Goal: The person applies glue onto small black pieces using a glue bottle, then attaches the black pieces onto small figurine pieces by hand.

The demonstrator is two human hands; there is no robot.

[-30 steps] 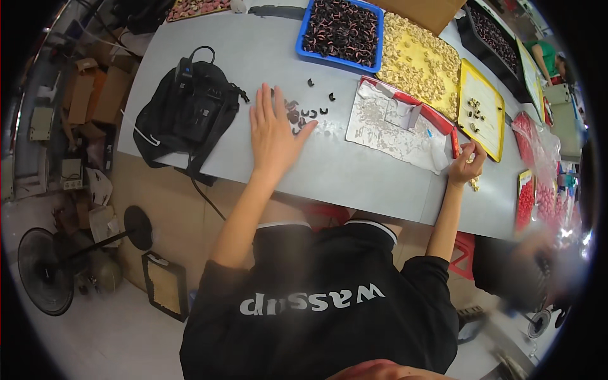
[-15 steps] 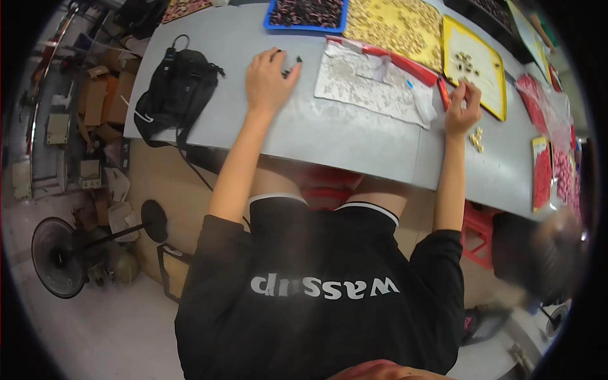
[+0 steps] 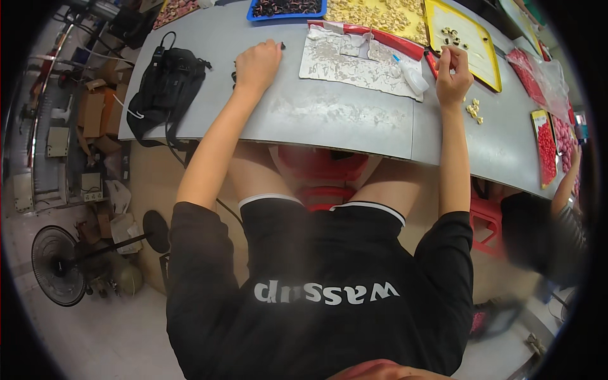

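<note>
My left hand (image 3: 257,68) rests on the grey table (image 3: 354,120), fingers curled together. A small black piece (image 3: 282,45) shows at its fingertips, and more dark bits (image 3: 234,76) peek out along its left side; what lies under the fingers is hidden. My right hand (image 3: 454,76) is raised with its fingers pinched, and I cannot make out whether anything is between them. Close to it are a yellow-rimmed tray (image 3: 498,71) with a few dark and cream pieces, a red tool (image 3: 430,62), and a small pile of cream pieces (image 3: 474,111).
A white crusted sheet (image 3: 342,71) with a clear bottle (image 3: 413,79) on it lies between my hands. Behind stand a blue tray (image 3: 325,11) of dark pieces and a yellow tray (image 3: 380,14) of cream pieces. A black bag (image 3: 170,88) sits left; a person (image 3: 551,228) is at right.
My view has tilted, so the table appears higher. The left hand's fingers have curled in from a spread pose. My right hand stays pinched. At right, the person's arm now reaches toward the pink pieces.
</note>
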